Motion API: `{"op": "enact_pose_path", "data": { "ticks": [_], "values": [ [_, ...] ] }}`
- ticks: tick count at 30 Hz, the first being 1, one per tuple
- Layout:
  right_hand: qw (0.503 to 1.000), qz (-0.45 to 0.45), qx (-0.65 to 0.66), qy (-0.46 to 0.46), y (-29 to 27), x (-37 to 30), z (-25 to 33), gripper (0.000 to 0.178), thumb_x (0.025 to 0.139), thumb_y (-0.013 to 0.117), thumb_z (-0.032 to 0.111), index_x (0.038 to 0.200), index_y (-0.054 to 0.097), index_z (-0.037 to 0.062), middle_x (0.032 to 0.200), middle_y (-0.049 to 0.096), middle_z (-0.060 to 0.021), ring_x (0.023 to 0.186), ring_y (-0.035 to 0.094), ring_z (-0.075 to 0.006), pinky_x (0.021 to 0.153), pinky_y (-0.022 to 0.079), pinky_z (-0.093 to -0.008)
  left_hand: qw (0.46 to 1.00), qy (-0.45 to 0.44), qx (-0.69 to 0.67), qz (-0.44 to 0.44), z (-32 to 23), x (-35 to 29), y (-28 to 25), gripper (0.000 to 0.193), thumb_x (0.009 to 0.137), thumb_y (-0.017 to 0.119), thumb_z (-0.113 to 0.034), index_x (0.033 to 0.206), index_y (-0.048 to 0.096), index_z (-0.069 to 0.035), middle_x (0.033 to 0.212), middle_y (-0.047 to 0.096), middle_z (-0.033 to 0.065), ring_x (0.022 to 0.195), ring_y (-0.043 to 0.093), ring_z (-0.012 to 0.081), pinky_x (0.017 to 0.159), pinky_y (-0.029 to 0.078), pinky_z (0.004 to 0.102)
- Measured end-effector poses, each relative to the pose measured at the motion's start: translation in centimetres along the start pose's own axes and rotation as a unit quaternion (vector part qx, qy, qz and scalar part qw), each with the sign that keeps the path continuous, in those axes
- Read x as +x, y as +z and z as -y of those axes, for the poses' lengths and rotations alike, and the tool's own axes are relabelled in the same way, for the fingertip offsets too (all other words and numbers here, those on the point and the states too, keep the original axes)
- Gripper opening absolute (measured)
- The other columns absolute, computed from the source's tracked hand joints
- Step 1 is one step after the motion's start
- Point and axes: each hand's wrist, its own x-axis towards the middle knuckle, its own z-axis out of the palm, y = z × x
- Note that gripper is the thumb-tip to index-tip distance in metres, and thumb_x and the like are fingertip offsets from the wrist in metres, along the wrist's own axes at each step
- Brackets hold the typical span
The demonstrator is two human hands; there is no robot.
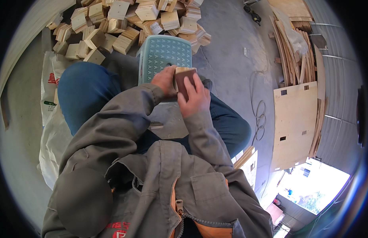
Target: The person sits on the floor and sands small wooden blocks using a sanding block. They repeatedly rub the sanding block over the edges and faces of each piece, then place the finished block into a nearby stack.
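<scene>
My left hand (165, 82) is closed around the left side of a plywood block (185, 70), whose pale layered edge shows at the top. A flat dark brown piece that looks like sandpaper (183, 82) covers the face of the block turned toward me. Over that brown piece my right hand (196, 97) is bent, its fingertips on the surface and its thumb at the lower left. Both hands are above the near end of a pale blue-green plastic stool (168, 51), between my knees. The underside of the block is hidden.
Many similar plywood blocks (124, 42) lie heaped beyond the stool. White plastic sacking (53, 139) is on the floor at the left. At the right are a looped cable (260, 115), a large plywood sheet (294, 127) and stacked wood strips (285, 51).
</scene>
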Motion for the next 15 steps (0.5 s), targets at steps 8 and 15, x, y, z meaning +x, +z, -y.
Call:
{"op": "enact_pose_path", "data": {
  "ticks": [8,15],
  "values": [
    [1.0,0.001,0.013,-0.024,-2.5,-5.8,-0.1,0.06,0.077,0.08,0.018,0.136,0.071,0.0173,0.154,0.055,-0.0118,0.111,0.061,-0.0339,0.097,0.048,-0.0473,1.0,0.003,0.015,-0.003,0.3,-0.1,0.2,0.097,0.071,0.093,-0.047,0.147,0.047,-0.009,0.139,0.058,0.0227,0.129,0.059,0.0428,0.109,0.049,0.0489],
    [1.0,0.0,0.027,-0.016,-2.3,-3.3,-0.7,0.06,0.073,0.082,0.012,0.132,0.073,0.0163,0.151,0.059,-0.0134,0.117,0.062,-0.0346,0.102,0.048,-0.0465,0.999,-0.026,0.001,-0.037,0.6,0.9,0.0,0.1,0.07,0.094,-0.046,0.149,0.045,-0.012,0.143,0.057,0.0205,0.133,0.058,0.0408,0.11,0.048,0.0505]
  ]
}}
